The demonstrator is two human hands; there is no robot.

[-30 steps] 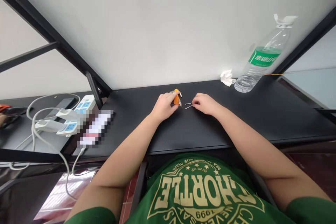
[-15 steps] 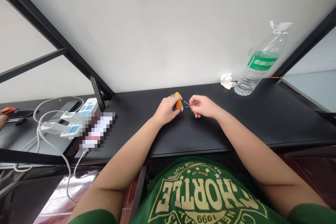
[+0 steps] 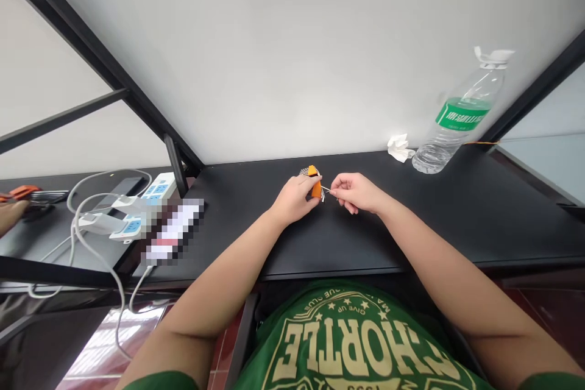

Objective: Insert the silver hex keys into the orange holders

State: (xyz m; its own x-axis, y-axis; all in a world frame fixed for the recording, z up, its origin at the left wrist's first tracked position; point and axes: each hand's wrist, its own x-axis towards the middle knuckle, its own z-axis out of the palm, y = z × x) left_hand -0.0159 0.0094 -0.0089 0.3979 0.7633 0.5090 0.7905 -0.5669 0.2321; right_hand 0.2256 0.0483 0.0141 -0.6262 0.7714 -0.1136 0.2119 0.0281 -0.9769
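The left hand [image 3: 295, 200] is closed on a small orange object [image 3: 314, 183] (its edge looks striped) over the black worktop [image 3: 457, 225], and a thin metal pin [image 3: 325, 189] reaches from that object to the right hand [image 3: 356, 192], which pinches it, both hands near but apart.

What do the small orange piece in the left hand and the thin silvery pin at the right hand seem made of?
The small orange piece in the left hand looks like smooth moulded plastic, judging by its even, saturated colour, though it shows small. The thin silvery pin at the right hand looks like metal wire, from its pale glint and stiff, straight line; which metal cannot be told.
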